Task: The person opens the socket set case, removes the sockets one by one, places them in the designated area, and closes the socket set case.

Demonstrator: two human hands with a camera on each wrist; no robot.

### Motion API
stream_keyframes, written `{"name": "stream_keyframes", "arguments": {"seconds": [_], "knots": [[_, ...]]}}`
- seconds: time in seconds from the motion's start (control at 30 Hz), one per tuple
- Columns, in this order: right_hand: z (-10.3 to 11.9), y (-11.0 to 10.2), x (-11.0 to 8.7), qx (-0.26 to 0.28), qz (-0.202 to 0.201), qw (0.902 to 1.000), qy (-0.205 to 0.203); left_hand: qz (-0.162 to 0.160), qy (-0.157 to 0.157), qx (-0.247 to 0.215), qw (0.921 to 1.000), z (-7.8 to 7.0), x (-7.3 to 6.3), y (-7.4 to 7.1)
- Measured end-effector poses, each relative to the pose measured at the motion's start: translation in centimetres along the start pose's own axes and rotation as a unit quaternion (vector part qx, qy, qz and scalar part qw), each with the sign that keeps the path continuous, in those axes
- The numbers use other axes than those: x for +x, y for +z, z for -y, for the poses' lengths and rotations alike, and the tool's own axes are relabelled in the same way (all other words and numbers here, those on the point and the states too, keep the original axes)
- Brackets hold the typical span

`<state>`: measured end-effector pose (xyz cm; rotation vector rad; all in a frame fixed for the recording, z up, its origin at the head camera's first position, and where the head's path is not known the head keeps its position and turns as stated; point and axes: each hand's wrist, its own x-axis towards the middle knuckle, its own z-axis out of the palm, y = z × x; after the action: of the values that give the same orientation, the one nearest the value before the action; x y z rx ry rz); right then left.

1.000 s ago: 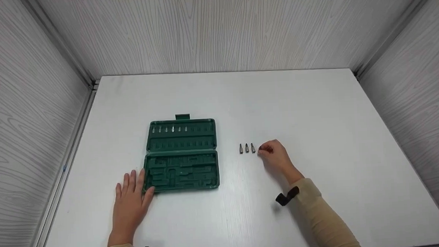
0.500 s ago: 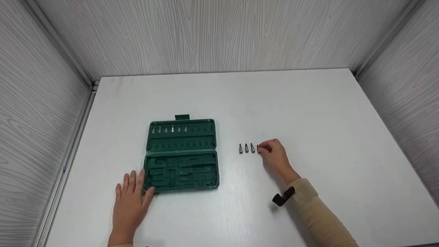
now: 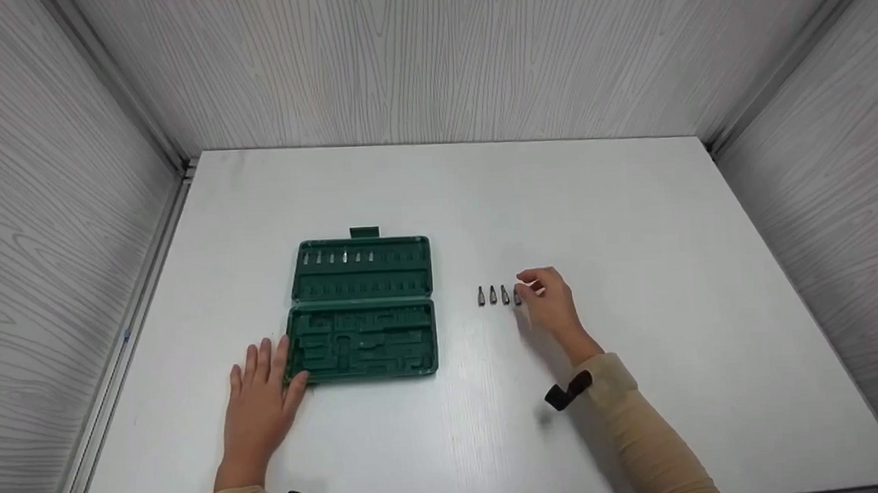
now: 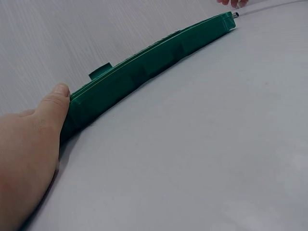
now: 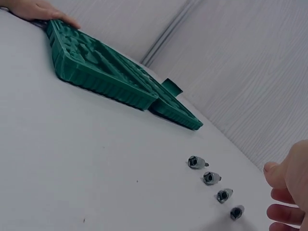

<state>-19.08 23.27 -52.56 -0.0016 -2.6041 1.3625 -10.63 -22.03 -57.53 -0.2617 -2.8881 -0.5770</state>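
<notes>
A green tool case (image 3: 363, 303) lies spread open on the white table, several small silver bits (image 3: 345, 257) in the left slots of its upper half. My left hand (image 3: 256, 421) rests flat against its lower left corner, fingers straight and thumb on the edge. To the right of the case, several metal socket bits (image 5: 196, 162) with hollow ends form a neat row. Beside the rightmost socket bit (image 5: 236, 212) hovers my right hand (image 3: 551, 304), thumb and fingers parted. In the right wrist view a gap shows between that hand and the bit, and nothing is held.
The table (image 3: 449, 441) is bounded by pale wood-grain panels (image 3: 429, 59) at the back and on both sides. A green latch tab (image 3: 365, 232) sticks out from the far edge of the case.
My right thumb and fingers have let go of the rightmost socket bit and spread apart, leaving it lined up with the others. The left hand stays where it was.
</notes>
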Motion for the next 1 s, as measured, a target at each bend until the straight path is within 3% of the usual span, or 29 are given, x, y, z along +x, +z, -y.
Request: {"name": "stream_keyframes", "arguments": {"seconds": [0.3, 0.47, 0.8, 1.0], "knots": [[2.6, 2.8, 0.7, 0.021, 0.047, 0.9980, -0.038, 0.002, 0.003, 0.008, 1.0000, -0.1, 0.0, -0.2], [4.2, 4.8, 1.0, 0.001, 0.066, 0.9962, -0.057, 0.002, 0.000, 0.008, 1.0000, -0.2, -0.1, -0.3], [7.7, 8.9, 2.4, -0.019, 0.147, 0.9796, -0.135, 0.005, -0.003, 0.016, 0.9998, 0.0, 0.0, -0.2], [9.0, 10.9, 3.4, -0.019, 0.160, 0.9792, -0.123, 0.002, -0.003, 0.021, 0.9998, -0.2, -0.1, -0.2]]}}
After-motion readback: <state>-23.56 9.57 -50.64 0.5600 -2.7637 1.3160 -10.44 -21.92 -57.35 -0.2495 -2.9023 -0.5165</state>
